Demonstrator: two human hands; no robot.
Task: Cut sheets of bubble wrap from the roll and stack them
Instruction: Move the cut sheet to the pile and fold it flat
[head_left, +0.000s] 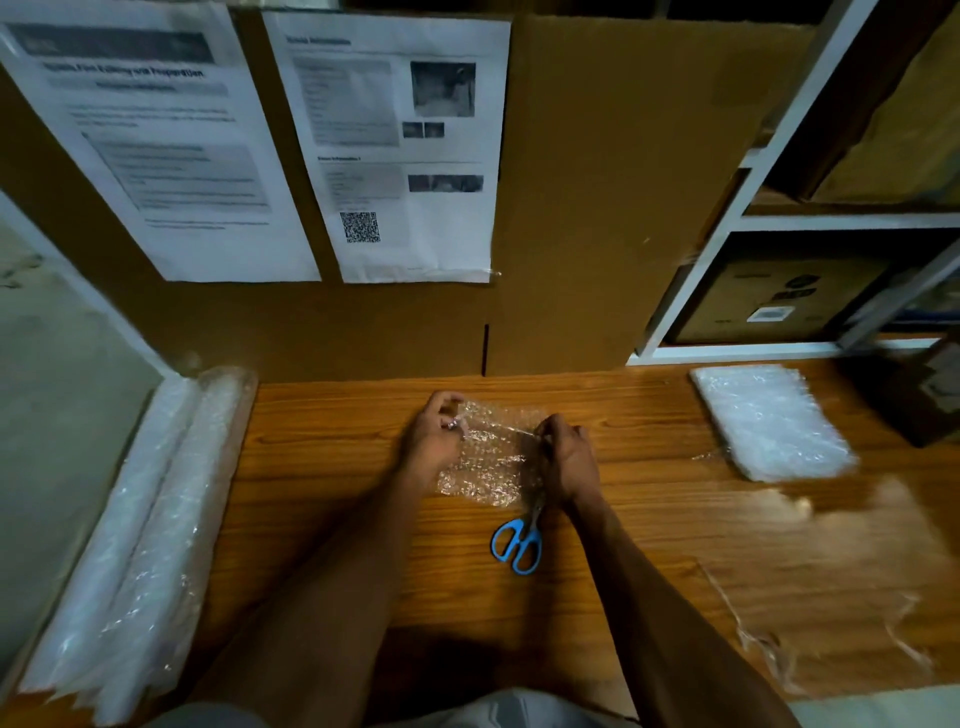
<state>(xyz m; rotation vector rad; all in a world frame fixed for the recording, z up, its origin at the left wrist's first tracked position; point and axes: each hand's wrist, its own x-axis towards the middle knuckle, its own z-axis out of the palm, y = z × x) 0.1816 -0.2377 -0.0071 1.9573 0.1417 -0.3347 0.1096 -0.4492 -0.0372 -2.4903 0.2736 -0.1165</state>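
- Nearest in, the blue-handled scissors (517, 543) lie flat on the table (332, 467), handles toward the person, blades pointing away and slipping under the sheet's near edge.
- Just beyond, a small bubble wrap sheet (488, 462) sits mid-table between both hands, its near part resting on the wood and its long axis running roughly near to far.
- Left hand (434, 441): the grip is curled, fingertips pinching the sheet's far left corner.
- Right hand (566, 457): the grip is curled too, pinching the sheet's right edge.
- Over on the right, well apart from the hands, the stack of cut sheets (769, 421) lies flat, its long axis angling away and slightly left.
- Near right, a loose clear piece (810, 587) lies spread on the wood, blurred.
- Along the left edge, the bubble wrap roll (140, 530) lies with its long axis running near to far, leaning rightward at the far end.
- The table is warm wood grain, dimly lit.
- Behind it stands a cardboard panel (597, 182) with two printed pages (405, 145) taped up, one carrying a QR code.
- Far right, a white shelf frame (748, 218) holds boxes.
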